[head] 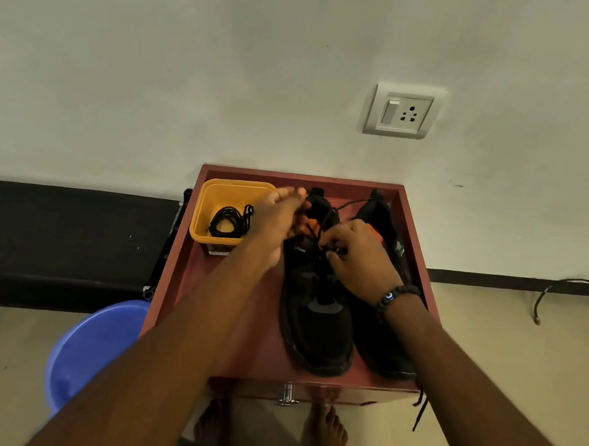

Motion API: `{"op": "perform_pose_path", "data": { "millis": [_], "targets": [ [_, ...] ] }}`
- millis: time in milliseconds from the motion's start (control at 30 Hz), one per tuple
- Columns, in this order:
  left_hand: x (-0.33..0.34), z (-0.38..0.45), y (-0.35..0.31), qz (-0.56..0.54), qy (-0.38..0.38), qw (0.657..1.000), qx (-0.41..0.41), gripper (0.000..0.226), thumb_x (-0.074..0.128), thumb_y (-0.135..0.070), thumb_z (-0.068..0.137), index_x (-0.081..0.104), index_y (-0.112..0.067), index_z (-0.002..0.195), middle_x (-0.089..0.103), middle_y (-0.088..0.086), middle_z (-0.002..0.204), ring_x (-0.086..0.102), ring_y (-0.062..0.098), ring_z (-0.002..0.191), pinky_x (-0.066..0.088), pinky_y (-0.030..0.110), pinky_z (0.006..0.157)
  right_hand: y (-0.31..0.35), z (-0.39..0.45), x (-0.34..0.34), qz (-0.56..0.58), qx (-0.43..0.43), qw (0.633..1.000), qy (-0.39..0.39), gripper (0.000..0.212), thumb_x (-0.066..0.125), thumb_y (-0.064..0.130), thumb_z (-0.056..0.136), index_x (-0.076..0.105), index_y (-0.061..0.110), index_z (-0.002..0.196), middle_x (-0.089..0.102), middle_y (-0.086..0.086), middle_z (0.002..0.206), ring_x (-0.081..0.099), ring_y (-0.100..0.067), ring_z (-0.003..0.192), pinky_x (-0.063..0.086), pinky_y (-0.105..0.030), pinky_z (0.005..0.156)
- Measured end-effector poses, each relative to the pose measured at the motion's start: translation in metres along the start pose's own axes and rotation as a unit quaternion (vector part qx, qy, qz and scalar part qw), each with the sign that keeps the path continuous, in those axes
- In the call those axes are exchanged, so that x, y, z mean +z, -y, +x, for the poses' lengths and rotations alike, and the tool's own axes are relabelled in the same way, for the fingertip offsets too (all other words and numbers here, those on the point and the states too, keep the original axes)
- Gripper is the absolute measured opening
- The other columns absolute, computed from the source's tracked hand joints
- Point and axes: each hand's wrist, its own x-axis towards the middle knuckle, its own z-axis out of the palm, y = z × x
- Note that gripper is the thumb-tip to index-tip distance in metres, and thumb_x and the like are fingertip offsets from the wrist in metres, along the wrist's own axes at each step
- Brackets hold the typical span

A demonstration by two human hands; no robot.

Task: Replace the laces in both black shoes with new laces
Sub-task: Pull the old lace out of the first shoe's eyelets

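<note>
Two black shoes sit side by side on the red worktop [203, 286], toes toward the person; the left shoe [315, 319] is the one being worked, the right shoe [382, 341] lies touching it, partly under the wrist. Right hand [358, 255] has fingers curled, pinching a black lace [329, 223] at the upper eyelets of the left shoe. Left hand [279, 217] reaches over the shoe's collar near the heel tab; fingers look bent toward the lace or tongue, but what it grips is blurred, can't tell for sure. A yellow bin [230, 212] just left of the shoes holds a coiled black lace [229, 221], probably a new one. Another lace end [420, 410] dangles over the worktop's front right edge. Likely step: working the lace through the top eyelets of the left shoe; whether it is the old one coming out or a new one going in can't be told. To do it well: steady the shoe at the collar with the left hand, work one eyelet row at a time, keep the lace flat, don't yank or the shoe slides into its neighbour. Keep old and new laces apart, since both are black.
</note>
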Motion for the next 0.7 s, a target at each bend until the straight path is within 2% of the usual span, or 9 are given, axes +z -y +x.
{"op": "perform_pose_path", "data": {
  "millis": [167, 300, 333, 400, 433, 467, 533, 600, 700],
  "targets": [
    [-0.040, 0.009, -0.030, -0.095, -0.100, 0.990, 0.000, 0.011, 0.054, -0.018, 0.101, 0.062, -0.014, 0.095, 0.063, 0.000, 0.078, 0.054, 0.009, 0.062, 0.049, 0.023, 0.061, -0.006, -0.003, 0.003, -0.042, 0.013, 0.998, 0.040, 0.030, 0.059, 0.024, 0.096, 0.060, 0.028, 0.126, 0.048, 0.000, 0.119, 0.053, -0.019, 0.106, 0.050, -0.037, 0.098],
    [-0.063, 0.007, -0.021, 0.200, -0.020, 0.978, -0.062, 0.023, 0.048, -0.029, 0.104, 0.062, -0.011, 0.103, 0.067, 0.009, 0.092, 0.063, 0.016, 0.071, 0.051, 0.025, 0.057, -0.005, 0.001, -0.003, -0.106, -0.023, 0.993, 0.047, 0.027, 0.058, 0.028, 0.098, 0.064, 0.026, 0.124, 0.054, 0.001, 0.115, 0.056, -0.020, 0.104, 0.050, -0.039, 0.090],
    [-0.062, 0.005, -0.018, 0.306, 0.022, 0.949, -0.066, 0.028, 0.046, -0.034, 0.104, 0.061, -0.010, 0.105, 0.067, 0.010, 0.094, 0.065, 0.018, 0.073, 0.051, 0.027, 0.056, -0.004, 0.002, -0.005, -0.120, -0.038, 0.991, 0.047, 0.025, 0.057, 0.027, 0.098, 0.067, 0.024, 0.121, 0.056, 0.000, 0.114, 0.057, -0.020, 0.103, 0.050, -0.038, 0.087],
    [-0.058, -0.002, -0.014, 0.536, 0.079, 0.841, -0.015, 0.034, 0.047, -0.039, 0.103, 0.060, -0.010, 0.090, 0.066, 0.009, 0.081, 0.065, 0.021, 0.067, 0.048, 0.027, 0.056, -0.003, 0.005, -0.008, -0.139, -0.071, 0.987, 0.047, 0.022, 0.057, 0.025, 0.098, 0.071, 0.019, 0.114, 0.060, -0.002, 0.111, 0.061, -0.023, 0.099, 0.050, -0.038, 0.083],
    [-0.053, -0.006, -0.011, 0.609, 0.084, 0.788, 0.029, 0.034, 0.051, -0.037, 0.101, 0.056, -0.011, 0.081, 0.063, 0.008, 0.074, 0.063, 0.021, 0.065, 0.045, 0.027, 0.057, -0.002, 0.005, -0.008, -0.142, -0.083, 0.985, 0.047, 0.020, 0.057, 0.024, 0.097, 0.071, 0.017, 0.110, 0.061, -0.003, 0.109, 0.062, -0.025, 0.096, 0.051, -0.040, 0.081],
    [-0.048, -0.009, -0.009, 0.636, 0.073, 0.765, 0.063, 0.031, 0.056, -0.034, 0.099, 0.052, -0.013, 0.077, 0.060, 0.006, 0.072, 0.059, 0.020, 0.065, 0.042, 0.028, 0.057, -0.003, 0.004, -0.007, -0.142, -0.091, 0.985, 0.047, 0.019, 0.057, 0.023, 0.097, 0.071, 0.016, 0.108, 0.061, -0.003, 0.108, 0.062, -0.026, 0.094, 0.051, -0.040, 0.080],
    [-0.037, -0.017, 0.000, 0.615, 0.037, 0.781, 0.105, 0.025, 0.067, -0.031, 0.091, 0.050, -0.013, 0.092, 0.058, 0.006, 0.089, 0.053, 0.018, 0.075, 0.038, 0.028, 0.063, -0.002, 0.003, -0.007, -0.147, -0.092, 0.984, 0.051, 0.017, 0.054, 0.022, 0.099, 0.066, 0.014, 0.109, 0.059, -0.003, 0.110, 0.061, -0.023, 0.091, 0.052, -0.040, 0.079],
    [-0.025, -0.024, 0.013, 0.558, 0.015, 0.815, 0.155, 0.039, 0.073, -0.029, 0.085, 0.047, -0.013, 0.109, 0.051, 0.006, 0.107, 0.051, 0.019, 0.090, 0.038, 0.029, 0.071, 0.001, 0.003, -0.006, -0.165, -0.083, 0.980, 0.071, 0.019, 0.050, 0.024, 0.101, 0.056, 0.015, 0.116, 0.054, -0.001, 0.116, 0.056, -0.018, 0.087, 0.052, -0.038, 0.078],
    [-0.006, -0.035, 0.027, 0.516, 0.086, 0.835, 0.172, 0.050, 0.077, -0.026, 0.082, 0.047, -0.016, 0.120, 0.046, 0.005, 0.120, 0.049, 0.018, 0.102, 0.043, 0.028, 0.082, 0.004, 0.009, -0.006, -0.197, -0.072, 0.970, 0.123, 0.024, 0.052, 0.022, 0.100, 0.049, 0.014, 0.122, 0.048, -0.002, 0.118, 0.050, -0.012, 0.088, 0.054, -0.035, 0.081]
  ]
}}
